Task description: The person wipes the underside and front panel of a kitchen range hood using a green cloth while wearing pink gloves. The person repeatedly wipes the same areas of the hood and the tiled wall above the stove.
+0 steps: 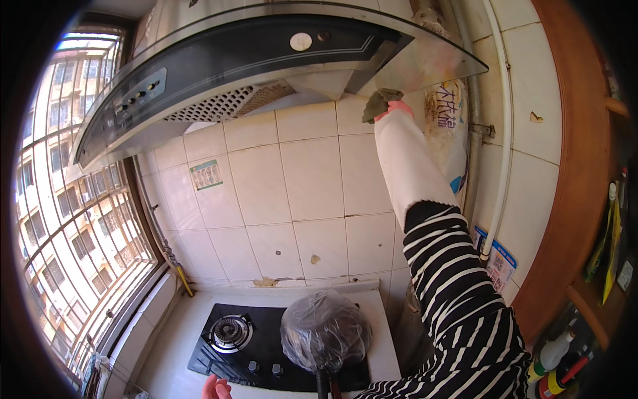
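My right hand [395, 108], in a pink rubber glove with a long white cuff, is raised to the tiled wall [309, 179] below the right end of the range hood [239, 60]. It grips a dark green cloth [379, 103], which appears to lie against the tiles. Only the pink gloved fingertips of my left hand [217, 387] show at the bottom edge, near the front of the black gas hob [264, 329]; the rest is out of frame. A pan [326, 331] wrapped in transparent plastic stands on the hob's right side, its dark handle pointing toward me.
A barred window [84, 209] is on the left. Pipes [504, 129] and a plastic-wrapped duct [446, 129] run up the right wall, beside a wooden shelf unit [573, 149] with bottles [553, 354]. The hood's glass edge [486, 68] juts out above my right arm.
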`<state>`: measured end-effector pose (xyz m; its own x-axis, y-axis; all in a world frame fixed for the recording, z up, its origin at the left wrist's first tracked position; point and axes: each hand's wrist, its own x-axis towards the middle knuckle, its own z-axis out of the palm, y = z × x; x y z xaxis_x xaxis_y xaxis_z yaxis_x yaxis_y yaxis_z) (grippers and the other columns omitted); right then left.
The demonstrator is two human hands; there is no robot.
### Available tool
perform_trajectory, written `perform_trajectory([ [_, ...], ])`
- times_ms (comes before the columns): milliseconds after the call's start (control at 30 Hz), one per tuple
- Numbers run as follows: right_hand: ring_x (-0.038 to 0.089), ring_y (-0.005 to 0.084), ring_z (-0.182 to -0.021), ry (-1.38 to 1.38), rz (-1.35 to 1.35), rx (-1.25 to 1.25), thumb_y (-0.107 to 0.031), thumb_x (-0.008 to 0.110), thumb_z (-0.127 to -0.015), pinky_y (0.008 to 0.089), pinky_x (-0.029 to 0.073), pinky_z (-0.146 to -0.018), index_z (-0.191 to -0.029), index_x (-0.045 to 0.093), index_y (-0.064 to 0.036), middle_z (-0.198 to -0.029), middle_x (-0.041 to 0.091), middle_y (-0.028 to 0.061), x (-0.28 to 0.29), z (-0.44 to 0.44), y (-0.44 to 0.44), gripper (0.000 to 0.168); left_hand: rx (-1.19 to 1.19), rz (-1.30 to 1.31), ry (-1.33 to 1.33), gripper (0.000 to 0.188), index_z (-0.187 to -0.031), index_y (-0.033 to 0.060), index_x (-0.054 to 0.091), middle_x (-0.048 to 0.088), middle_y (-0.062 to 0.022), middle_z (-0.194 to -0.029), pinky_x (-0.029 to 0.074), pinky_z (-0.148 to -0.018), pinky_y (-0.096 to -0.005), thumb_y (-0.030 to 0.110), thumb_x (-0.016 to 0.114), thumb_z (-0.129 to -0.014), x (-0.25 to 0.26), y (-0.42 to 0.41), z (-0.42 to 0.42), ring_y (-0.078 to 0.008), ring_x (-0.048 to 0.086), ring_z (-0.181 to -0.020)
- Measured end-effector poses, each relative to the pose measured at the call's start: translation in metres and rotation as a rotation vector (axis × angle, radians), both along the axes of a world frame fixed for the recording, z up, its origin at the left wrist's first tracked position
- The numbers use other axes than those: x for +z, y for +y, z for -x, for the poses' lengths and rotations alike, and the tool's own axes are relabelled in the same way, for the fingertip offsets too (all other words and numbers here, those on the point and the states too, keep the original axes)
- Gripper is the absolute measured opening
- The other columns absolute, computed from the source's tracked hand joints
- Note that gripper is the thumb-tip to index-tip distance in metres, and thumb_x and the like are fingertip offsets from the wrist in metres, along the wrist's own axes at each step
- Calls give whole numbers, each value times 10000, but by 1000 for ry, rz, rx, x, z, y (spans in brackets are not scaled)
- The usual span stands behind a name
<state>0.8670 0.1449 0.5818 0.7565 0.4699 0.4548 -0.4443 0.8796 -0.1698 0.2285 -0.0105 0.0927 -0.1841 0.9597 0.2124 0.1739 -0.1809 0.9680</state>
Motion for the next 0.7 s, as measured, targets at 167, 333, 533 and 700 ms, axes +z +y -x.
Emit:
perform_trajectory([
  [167, 635, 335, -1022, -78, -132, 467, -98, 504, -966, 463, 589, -761, -1147, 585, -40, -1187, 622, 149, 13, 33, -64, 207, 10, 15, 86, 409, -1298, -12, 584, 685, -134, -1109, 506, -909, -321, 266, 568, -998, 1, 8, 2, -199, 632, -1002],
  [333, 627, 279, -956, -239, -73, 259, -118, 445, -997, 475, 582, -712, -1175, 533, -98, -1131, 622, 99, 9, 111, -90, 200, -2, 7, -18, 429, -1303, -18, 576, 682, -137, -1118, 509, -908, -329, 280, 570, -995, 4, 15, -25, -206, 633, -1004],
  [533, 598, 227, -1092, -176, 188, -30, -246, 494, -989, 376, 545, -733, -1196, 567, -186, -1226, 628, 22, 19, 18, 27, 227, -51, 27, 24, 449, -1341, -22, 532, 655, -151, -1176, 494, -948, -336, 285, 550, -1013, 14, 24, -52, -217, 620, -1065],
  [700, 618, 220, -1029, -61, 205, -65, -222, 511, -992, 360, 553, -720, -1184, 576, -159, -1184, 641, 46, 18, -33, 102, 212, 25, 125, 14, 462, -1350, -29, 513, 630, -174, -1224, 468, -982, -354, 291, 533, -1018, 16, 7, -46, -242, 598, -1109],
])
